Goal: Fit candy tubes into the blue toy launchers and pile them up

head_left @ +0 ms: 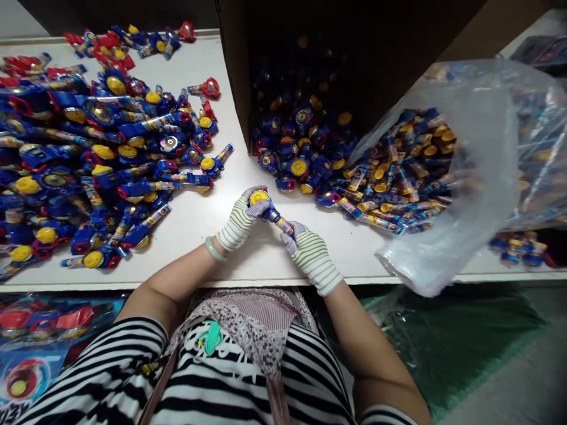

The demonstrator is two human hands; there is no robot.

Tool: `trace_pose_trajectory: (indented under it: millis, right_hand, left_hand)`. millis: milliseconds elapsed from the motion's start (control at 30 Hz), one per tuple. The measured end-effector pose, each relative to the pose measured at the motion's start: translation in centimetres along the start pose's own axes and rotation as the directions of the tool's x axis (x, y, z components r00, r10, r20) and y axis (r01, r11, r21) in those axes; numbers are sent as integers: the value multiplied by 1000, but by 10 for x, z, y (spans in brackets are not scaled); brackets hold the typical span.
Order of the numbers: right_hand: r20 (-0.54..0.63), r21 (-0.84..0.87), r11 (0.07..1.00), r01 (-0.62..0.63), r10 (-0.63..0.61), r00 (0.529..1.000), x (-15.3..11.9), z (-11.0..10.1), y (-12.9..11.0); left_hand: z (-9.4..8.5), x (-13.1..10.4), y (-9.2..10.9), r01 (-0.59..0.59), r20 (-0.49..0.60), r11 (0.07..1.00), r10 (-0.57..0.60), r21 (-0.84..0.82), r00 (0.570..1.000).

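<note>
Both my hands wear striped gloves with grey-purple fingertips. My left hand (243, 218) grips the round yellow-faced head of a blue toy (273, 215), thumb on top. My right hand (309, 251) pinches the lower end of the same toy's printed tube, which points down to the right. The toy is just above the white table (199, 230). Beyond it, a dark cardboard box (237, 77) lies with its open side facing me, blue and yellow toy heads (299, 166) spilling out. To the right, a clear plastic bag (482, 153) holds many printed tubes (398, 177).
A large pile of assembled blue toys (110, 147) covers the table's left side, with red ones (210, 88) near the back. Packed toys (48, 321) lie below the table edge at left. A green sack (478, 342) is on the floor at right.
</note>
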State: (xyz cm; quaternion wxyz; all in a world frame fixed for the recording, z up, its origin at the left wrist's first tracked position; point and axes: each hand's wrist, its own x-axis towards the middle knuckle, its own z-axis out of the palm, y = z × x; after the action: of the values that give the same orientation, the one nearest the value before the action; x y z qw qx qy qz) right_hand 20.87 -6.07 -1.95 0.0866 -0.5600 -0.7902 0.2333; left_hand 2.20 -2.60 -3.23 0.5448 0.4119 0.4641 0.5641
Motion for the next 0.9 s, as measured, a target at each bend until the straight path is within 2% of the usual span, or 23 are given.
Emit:
trace_pose_trajectory:
  millis: [133,200,233,267,333,400,433,467,567,600,633,667,733,767,800,833,867,900]
  right_hand:
    - [52,-78,996,-53,57,997,0,-1,-5]
    - [73,27,997,-69,67,995,-2,3,-2]
    - [92,149,986,-74,60,994,-4,8,0]
    - [126,309,947,-84,47,991,-6,13,2]
    - [225,633,759,-152,8,974,-9,24,4]
    - [297,797,554,-239,-15,955,-11,32,5]
    - [289,818,520,-248,2,957,-10,33,5]
    - [244,809,543,-227,41,969,-10,33,6]
    - [16,664,734,-141,175,985,-8,23,5]
    - [-1,644,752,-139,183,983,-9,21,4]
    - [35,675,722,-151,173,984,-10,19,2]
    - [114,747,640,-179,141,983,-11,19,-2]
    - [322,879,378,-292,-18,946,-12,24,-11]
    - [395,899,254,-357,-116,912,-12,28,-16]
    - [427,902,167,-399,-192,884,-10,32,-20]
    - [425,905,134,-404,-240,873,-7,34,-22]
    - [399,916,159,-368,-260,879,-3,34,-21]
    - [347,927,237,-292,-238,907,1,31,-15]
  left_hand:
    - [-2,-7,4,-93,-11,978,96,188,995]
    - [-3,-13,5,-110,23,967,108,232,994]
    - [-3,-16,6,-113,55,964,103,240,993]
    - [-3,-17,7,-117,96,964,96,238,991]
    - [-3,-19,9,-125,185,969,86,212,979]
    - [-3,-18,11,-149,248,967,95,209,964]
    - [-4,-16,12,-171,256,957,109,234,961]
    - [-3,-15,12,-194,244,943,128,270,961]
    - [-1,-11,10,-206,145,918,165,339,976]
    - [0,-10,8,-194,124,924,161,331,979]
    - [2,-11,5,-180,121,935,150,305,981]
    - [3,-12,3,-171,136,948,139,268,981]
    - [0,-14,2,-169,184,967,134,189,974]
    - [-5,-14,4,-172,212,972,136,163,968]
    - [-12,-12,9,-181,235,971,140,159,962]
    - [-23,-9,18,-200,242,962,153,186,958]
    - [-36,-3,30,-244,212,939,194,242,958]
    - [-52,6,46,-295,156,897,256,330,954]
